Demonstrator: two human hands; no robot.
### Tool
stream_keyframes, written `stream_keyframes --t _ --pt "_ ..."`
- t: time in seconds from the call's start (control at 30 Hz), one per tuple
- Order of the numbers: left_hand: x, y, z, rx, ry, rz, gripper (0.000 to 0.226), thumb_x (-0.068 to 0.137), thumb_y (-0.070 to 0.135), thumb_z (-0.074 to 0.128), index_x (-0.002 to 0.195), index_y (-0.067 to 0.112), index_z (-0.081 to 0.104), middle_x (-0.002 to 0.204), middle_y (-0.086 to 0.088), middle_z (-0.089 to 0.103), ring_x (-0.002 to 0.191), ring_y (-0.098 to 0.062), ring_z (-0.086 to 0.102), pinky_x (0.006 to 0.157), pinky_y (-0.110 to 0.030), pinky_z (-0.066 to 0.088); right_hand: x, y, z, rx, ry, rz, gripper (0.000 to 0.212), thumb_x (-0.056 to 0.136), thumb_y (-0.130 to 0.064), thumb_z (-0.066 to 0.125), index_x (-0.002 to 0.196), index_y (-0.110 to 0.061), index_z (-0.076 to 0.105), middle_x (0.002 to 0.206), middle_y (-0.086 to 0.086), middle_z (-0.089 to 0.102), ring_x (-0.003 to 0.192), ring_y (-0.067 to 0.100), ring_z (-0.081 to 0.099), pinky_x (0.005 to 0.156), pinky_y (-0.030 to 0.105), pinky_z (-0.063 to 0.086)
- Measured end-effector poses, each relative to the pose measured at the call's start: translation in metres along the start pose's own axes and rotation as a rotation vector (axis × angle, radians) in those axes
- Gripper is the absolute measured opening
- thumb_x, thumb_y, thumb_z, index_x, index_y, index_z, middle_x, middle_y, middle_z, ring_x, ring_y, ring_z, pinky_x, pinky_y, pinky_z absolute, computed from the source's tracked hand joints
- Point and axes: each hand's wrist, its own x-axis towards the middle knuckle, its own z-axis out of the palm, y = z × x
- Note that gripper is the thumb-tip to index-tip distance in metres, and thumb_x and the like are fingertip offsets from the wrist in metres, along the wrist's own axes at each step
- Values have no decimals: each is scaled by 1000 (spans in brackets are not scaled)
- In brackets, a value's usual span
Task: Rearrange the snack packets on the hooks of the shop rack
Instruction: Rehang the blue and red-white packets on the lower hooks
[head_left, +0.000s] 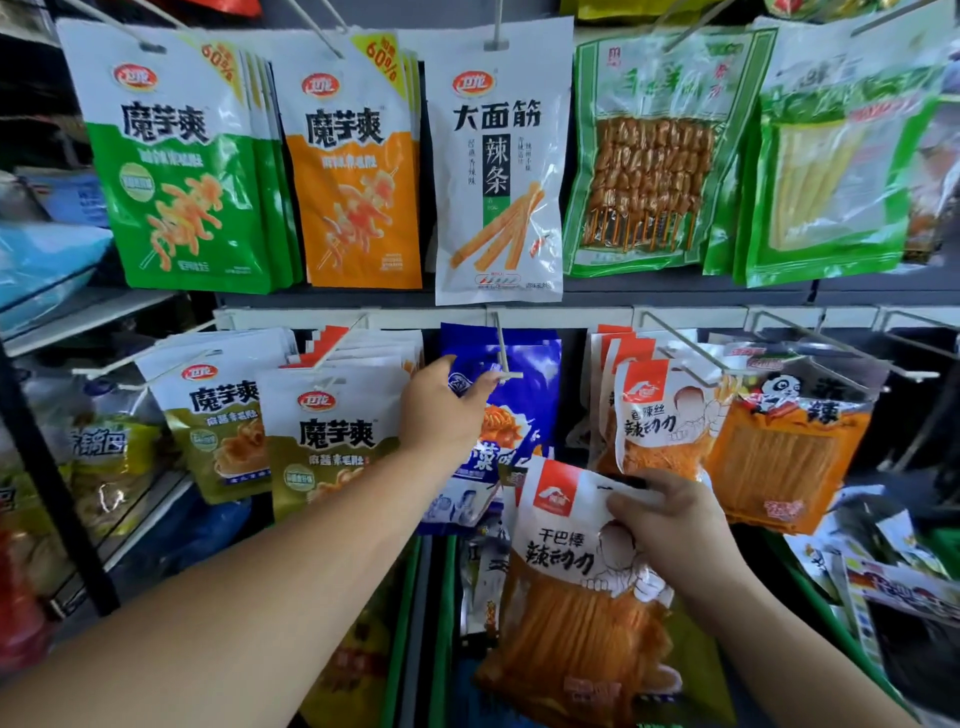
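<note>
Orange packet (566, 613) is pinched at its top-right edge by the curled fingers of your right hand (675, 525), with its long axis near upright. Matching red-logo packets (660, 415) hang on the hook (680, 343) just above and right, nearest that hand. Your left hand (441, 410) touches the blue packets (524, 405); whether it grips them you cannot tell.

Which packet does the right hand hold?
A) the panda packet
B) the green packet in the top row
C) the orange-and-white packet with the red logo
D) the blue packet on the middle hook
C: the right hand grips the orange-and-white packet by its top edge.
</note>
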Motion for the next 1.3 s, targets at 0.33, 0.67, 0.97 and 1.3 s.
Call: stream_keyframes --t 0.33,0.67,0.97,1.3 --pt "-14 -24 -9 393 -148 -80 23 90 34 72 102 14 69 95 -5 76 86 -25 71 72 -33 58 12 2 -8 90 -25 -29 26 91 -5 76 116 -3 73 81 13 77 59 16 75 49 26 56" --pt "-97 -35 1 -119 -582 -181 41 74 33 92 110 30 73 107 15 80 98 3 73 85 -20 58 10 3 -3 319 -83 75 38 79 7 83 114 1 70 93 26 79 73 40 79 60 43 64" --pt "-90 -46 12 -277 -545 -323 19 91 11 76 108 18 78 99 3 83 94 -14 79 79 -24 63 18 2 -10 341 -68 103 44 72 -5 91 111 2 73 98 24 80 89 45 78 85 62 62" --pt "-100 -38 9 -257 -534 -177 26 95 15 72 114 33 73 104 17 81 100 -1 75 91 -27 56 26 1 -70 248 335 -79 38 75 -28 94 81 -6 63 74 9 63 68 25 61 63 38 51"
